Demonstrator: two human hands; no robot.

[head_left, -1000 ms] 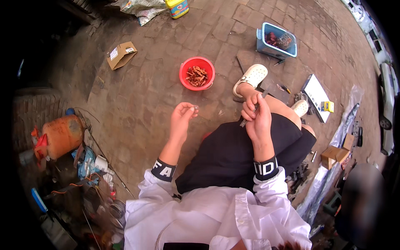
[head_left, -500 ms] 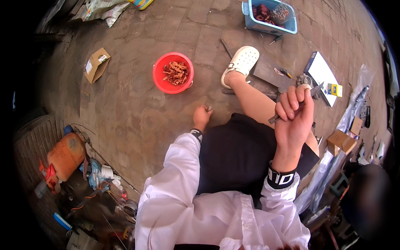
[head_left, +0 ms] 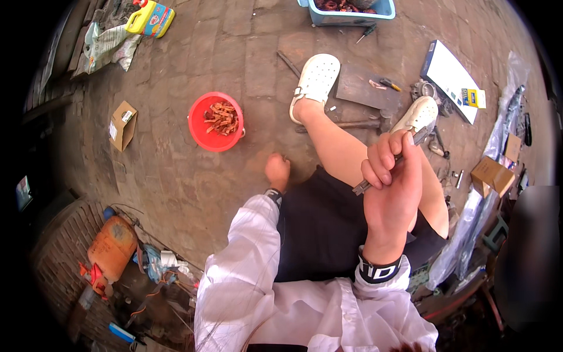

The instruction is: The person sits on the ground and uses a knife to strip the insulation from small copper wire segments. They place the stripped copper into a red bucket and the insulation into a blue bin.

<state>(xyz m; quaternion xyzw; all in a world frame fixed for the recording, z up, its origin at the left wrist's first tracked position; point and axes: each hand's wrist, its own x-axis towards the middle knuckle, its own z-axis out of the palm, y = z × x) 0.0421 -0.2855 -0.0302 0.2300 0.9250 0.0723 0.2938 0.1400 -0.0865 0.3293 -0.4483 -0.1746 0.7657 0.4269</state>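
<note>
My right hand [head_left: 390, 176] is raised over my right leg, palm up, with its fingers wrapped round a slim dark metal tool [head_left: 362, 187]. One end sticks out below the fingers, the other past the thumb; I cannot make out its exact kind. Low beside my left thigh, my left hand [head_left: 278, 169] is closed near the floor, and whatever it may hold is hidden. Ahead and to its left stands a red bucket [head_left: 196, 132] holding several reddish-brown strips [head_left: 221, 119].
A hammer [head_left: 363, 124] and metal plate [head_left: 358, 88] lie beyond my legs. A blue bin [head_left: 352, 19] stands at the back, a white flat box [head_left: 451, 76] at right. Left are a cardboard piece [head_left: 122, 126], yellow jug [head_left: 151, 20] and orange gas cylinder [head_left: 112, 246].
The view has shifted, bringing the yellow jug and my second shoe into sight. My right hand has turned slightly with the tool. Thin silvery bits at my left fingertips no longer show.
</note>
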